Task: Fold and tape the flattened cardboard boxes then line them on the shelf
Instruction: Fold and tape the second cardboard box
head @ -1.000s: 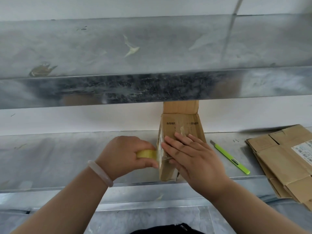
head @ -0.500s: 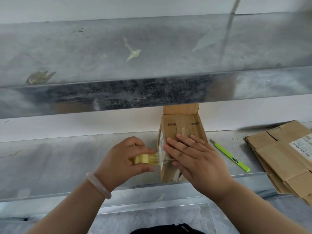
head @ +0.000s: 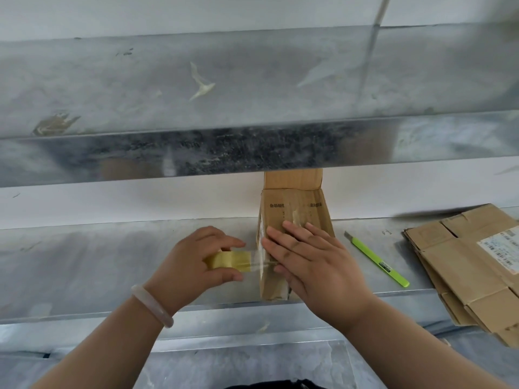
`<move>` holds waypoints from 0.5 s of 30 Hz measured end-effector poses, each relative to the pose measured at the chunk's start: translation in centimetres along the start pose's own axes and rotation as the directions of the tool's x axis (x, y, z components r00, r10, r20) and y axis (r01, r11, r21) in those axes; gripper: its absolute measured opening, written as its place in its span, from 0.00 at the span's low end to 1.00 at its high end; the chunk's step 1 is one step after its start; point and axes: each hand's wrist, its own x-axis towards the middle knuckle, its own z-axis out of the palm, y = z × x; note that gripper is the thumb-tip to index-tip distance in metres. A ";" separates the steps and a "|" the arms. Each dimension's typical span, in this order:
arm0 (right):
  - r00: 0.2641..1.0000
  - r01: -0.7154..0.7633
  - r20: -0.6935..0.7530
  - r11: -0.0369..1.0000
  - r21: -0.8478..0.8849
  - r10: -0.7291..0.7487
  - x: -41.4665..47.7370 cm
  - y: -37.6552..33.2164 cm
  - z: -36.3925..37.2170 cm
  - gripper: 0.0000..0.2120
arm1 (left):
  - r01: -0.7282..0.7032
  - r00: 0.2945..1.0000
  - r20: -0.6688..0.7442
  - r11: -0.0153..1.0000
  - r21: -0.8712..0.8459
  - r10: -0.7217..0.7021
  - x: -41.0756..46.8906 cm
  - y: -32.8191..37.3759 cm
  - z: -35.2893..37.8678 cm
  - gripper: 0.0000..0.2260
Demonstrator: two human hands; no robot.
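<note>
Currently, in the head view, your left hand (head: 193,265) grips the tape roll (head: 227,261), with a clear strip (head: 259,264) stretched to the left side of the box (head: 297,209). Your right hand (head: 311,265) lies flat, fingers straight, pressing on the box top. The box sits at the front edge of the lower shelf (head: 98,262).

Caution: pulling the roll sideways under weak pressure may drag the box off that edge; a slack strip may twist and stick to itself.

The box's long axis runs front to back. Its raised flap end points at the back wall (head: 140,200).
</note>
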 end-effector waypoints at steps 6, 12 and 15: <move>0.996 0.034 0.086 0.999 -0.043 -0.030 0.3 0.1 -0.3 0.21 | 0.001 1.000 -0.020 0.992 0.124 0.002 -0.5 0.9 0.6 0.23; 0.976 0.142 0.170 0.990 -0.018 -0.137 0.2 0.9 -1.0 0.26 | 0.034 0.996 -0.089 0.973 0.229 -0.014 -0.4 2.9 2.4 0.15; 0.995 0.101 -0.022 0.963 0.248 -0.099 -0.9 1.9 -2.1 0.25 | 0.061 0.992 -0.124 0.976 0.207 -0.035 -0.5 3.6 2.9 0.15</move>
